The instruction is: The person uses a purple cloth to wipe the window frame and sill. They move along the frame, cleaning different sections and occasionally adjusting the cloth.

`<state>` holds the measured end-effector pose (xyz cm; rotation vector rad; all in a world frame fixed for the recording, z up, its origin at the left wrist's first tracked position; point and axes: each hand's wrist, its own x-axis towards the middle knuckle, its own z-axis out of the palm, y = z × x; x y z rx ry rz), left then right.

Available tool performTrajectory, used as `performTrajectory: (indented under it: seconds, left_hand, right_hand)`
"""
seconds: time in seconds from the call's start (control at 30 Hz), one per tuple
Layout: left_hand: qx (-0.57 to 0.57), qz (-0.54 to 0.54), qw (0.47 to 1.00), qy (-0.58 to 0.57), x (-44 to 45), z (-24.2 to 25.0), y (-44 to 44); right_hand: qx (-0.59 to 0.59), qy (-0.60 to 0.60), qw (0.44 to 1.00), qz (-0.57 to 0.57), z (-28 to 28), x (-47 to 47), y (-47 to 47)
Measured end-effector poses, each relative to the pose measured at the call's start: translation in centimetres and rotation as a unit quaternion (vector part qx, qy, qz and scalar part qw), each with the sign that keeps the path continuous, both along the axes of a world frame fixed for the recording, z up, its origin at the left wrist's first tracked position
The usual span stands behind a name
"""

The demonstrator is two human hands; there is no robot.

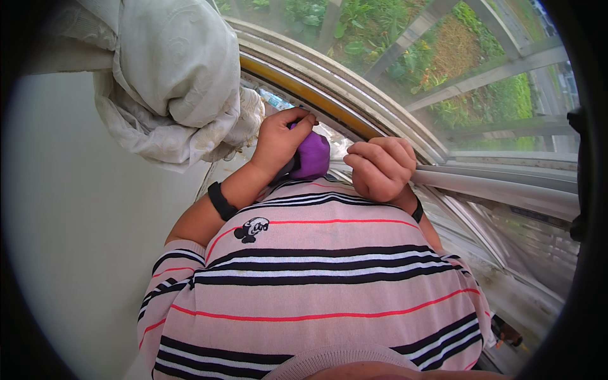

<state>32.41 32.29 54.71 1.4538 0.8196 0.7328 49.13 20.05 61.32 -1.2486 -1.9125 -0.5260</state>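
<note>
A rounded purple item (313,154), seemingly soft fabric, is in front of my chest, with dark material along its left side. My left hand (283,135) grips it from the left, its thumb and fingertips drawn together at the top edge. To the right, apart from the purple item, my right hand (381,168) is raised with its fingers curled in. Whether something thin is pinched in it cannot be made out. The striped pink shirt (308,299) I wear hides what lies below.
A bundled whitish curtain (185,71) hangs close by my left hand, before a pale wall (61,199). Ahead runs a window frame with a yellow strip (304,95). Beyond the glass are metal bars (479,80) and plants. A pale rail (498,187) extends right of my right hand.
</note>
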Motion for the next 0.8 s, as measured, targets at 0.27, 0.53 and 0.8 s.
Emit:
performTrajectory:
  seconds: [0.27,0.53,0.8]
  left_hand:
    - [0.005,-0.026,0.998,0.065,-2.2,-1.4,0.3]
    - [-0.037,-0.061,0.996,0.047,-1.4,-0.4,-0.6]
    - [-0.114,-0.152,0.982,-0.016,-0.6,0.7,-0.2]
  right_hand:
    - [0.000,-0.011,1.000,-0.001,-0.5,0.2,-0.4]
    - [-0.005,-0.017,1.000,-0.002,-0.8,0.5,-0.6]
    - [-0.004,-0.014,1.000,0.002,-1.0,0.5,-0.4]
